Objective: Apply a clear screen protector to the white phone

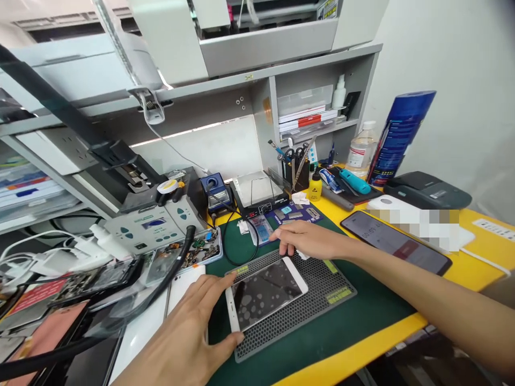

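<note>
A white-framed smartphone [267, 292] lies screen up on a grey honeycomb-patterned mat [322, 281], its dark screen covered with blotchy spots. My left hand [193, 324] spans the phone's left end, thumb at the near corner and fingers at the far corner. Beyond the phone's far edge hovers my right hand [301, 238], fingers curled and the index finger reaching toward a small blue packet [263, 230]. A bit of something white shows under the right palm; whether the fingers hold it is hidden.
A soldering station [155, 225] and a parts tray [201, 249] stand at the left, with a black hose [177, 276] curving in front. At the back are a yellow bottle [315, 187] and a tool holder [295, 174]. Another phone [396, 241] lies right, beside my forearm.
</note>
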Action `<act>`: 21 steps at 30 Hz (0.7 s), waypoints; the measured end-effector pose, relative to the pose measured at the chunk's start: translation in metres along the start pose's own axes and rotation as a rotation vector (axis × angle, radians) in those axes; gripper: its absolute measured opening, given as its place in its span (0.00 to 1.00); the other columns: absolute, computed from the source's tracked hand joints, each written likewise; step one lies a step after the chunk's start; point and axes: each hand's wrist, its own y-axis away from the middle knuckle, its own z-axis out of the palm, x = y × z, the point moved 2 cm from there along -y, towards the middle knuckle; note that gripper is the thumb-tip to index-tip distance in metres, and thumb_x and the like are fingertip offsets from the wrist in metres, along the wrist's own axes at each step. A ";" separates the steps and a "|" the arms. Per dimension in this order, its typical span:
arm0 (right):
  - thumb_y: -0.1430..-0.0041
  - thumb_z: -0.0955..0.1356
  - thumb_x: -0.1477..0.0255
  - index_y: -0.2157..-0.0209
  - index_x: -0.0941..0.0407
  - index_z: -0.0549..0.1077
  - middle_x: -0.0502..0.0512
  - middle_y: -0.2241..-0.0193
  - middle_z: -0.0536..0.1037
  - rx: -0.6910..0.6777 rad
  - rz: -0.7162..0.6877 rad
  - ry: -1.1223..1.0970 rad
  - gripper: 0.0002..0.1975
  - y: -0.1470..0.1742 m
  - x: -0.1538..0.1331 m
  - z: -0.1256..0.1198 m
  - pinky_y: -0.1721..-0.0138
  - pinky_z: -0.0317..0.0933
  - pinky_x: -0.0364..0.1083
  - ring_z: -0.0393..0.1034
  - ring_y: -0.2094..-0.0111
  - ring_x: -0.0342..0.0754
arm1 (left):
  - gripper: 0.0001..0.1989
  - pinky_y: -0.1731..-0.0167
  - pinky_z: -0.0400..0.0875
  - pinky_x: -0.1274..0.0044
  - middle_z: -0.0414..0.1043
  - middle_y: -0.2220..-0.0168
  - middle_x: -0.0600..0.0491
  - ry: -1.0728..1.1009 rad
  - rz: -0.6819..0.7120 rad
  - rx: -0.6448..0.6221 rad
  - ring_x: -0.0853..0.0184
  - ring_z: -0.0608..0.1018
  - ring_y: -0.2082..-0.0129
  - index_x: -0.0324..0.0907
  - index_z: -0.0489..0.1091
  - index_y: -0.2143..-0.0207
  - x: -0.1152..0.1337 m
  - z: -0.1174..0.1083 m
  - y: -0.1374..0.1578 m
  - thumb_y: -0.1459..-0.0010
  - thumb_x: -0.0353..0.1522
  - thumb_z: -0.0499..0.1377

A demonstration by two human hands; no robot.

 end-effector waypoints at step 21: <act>0.31 0.58 0.49 0.57 0.54 0.81 0.56 0.67 0.77 -0.029 0.099 0.131 0.29 0.006 -0.018 0.000 0.60 0.59 0.50 0.70 0.65 0.53 | 0.42 0.39 0.62 0.56 0.65 0.45 0.40 0.034 0.184 0.237 0.52 0.67 0.42 0.37 0.47 0.32 0.013 -0.005 0.005 0.44 0.30 0.62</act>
